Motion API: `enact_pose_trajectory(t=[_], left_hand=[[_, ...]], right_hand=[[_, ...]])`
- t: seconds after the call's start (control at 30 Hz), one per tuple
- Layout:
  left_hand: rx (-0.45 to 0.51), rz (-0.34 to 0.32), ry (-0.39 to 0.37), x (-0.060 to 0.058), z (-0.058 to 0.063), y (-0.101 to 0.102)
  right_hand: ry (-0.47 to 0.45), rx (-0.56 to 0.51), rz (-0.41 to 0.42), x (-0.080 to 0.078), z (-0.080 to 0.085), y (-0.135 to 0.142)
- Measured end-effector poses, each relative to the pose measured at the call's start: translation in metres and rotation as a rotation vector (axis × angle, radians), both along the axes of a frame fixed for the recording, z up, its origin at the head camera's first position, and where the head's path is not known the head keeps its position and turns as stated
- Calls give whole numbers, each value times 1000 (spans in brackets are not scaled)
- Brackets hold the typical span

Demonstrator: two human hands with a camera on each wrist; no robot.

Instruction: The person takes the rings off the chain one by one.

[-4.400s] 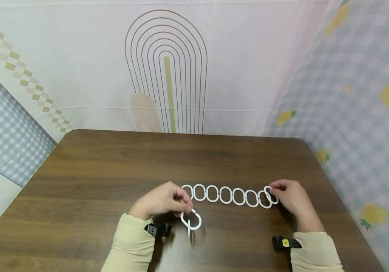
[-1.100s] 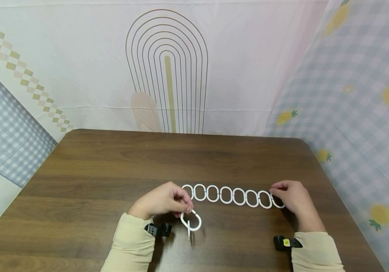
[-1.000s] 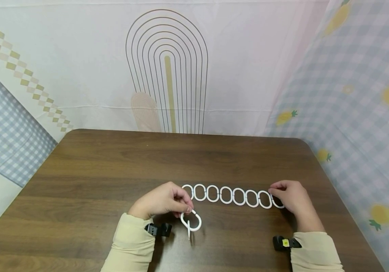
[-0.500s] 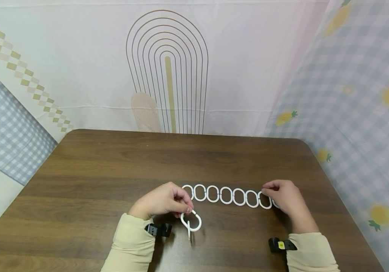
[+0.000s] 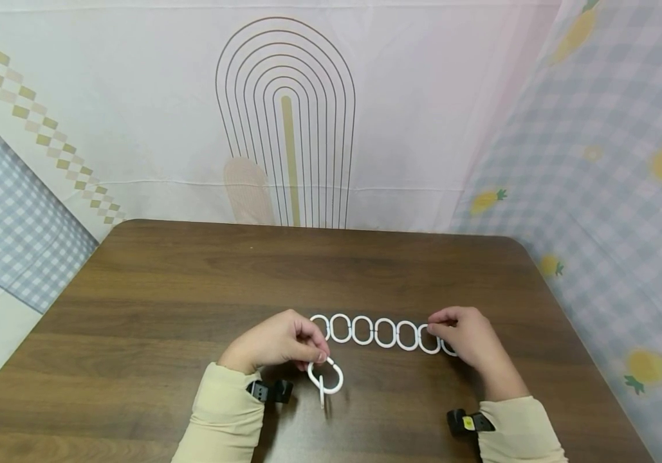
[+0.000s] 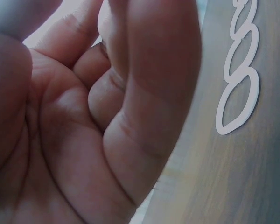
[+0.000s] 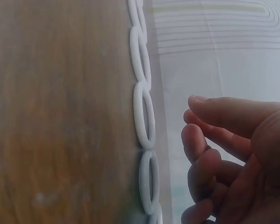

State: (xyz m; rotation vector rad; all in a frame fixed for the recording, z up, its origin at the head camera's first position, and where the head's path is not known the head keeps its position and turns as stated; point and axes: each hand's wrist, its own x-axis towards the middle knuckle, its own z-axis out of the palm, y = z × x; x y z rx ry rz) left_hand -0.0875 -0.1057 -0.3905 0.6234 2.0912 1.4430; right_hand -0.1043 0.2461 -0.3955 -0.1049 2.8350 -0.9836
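Observation:
My left hand pinches a white oval ring between thumb and fingers, just above the table. A second white ring, seen edge-on, hangs through it. Several more white oval rings lie flat in a left-to-right row behind, touching side by side. Over the right part of that row hovers my right hand, covering some of the last rings. The right wrist view shows its fingers loosely bent, with nothing between them and the row beside them. In the left wrist view the palm hides the pinched ring.
A brown wooden table spreads under everything. Behind it hangs a pale cloth printed with arches; a checked cloth with pineapples stands at the right. Black bands with small cameras sit on both wrists.
The ring at the row's right end, earlier overlapping its neighbour in my right hand, came to lie in line and was let go. My right hand then moved left over the row. My left hand stayed still.

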Motion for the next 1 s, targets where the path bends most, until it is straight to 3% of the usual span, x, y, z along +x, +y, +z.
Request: enact_pose_trajectory(t=[1.0], left_hand=[[-2,-4,4,0,-1,0]], right_hand=[[24,-92,85,13,-5,-45]])
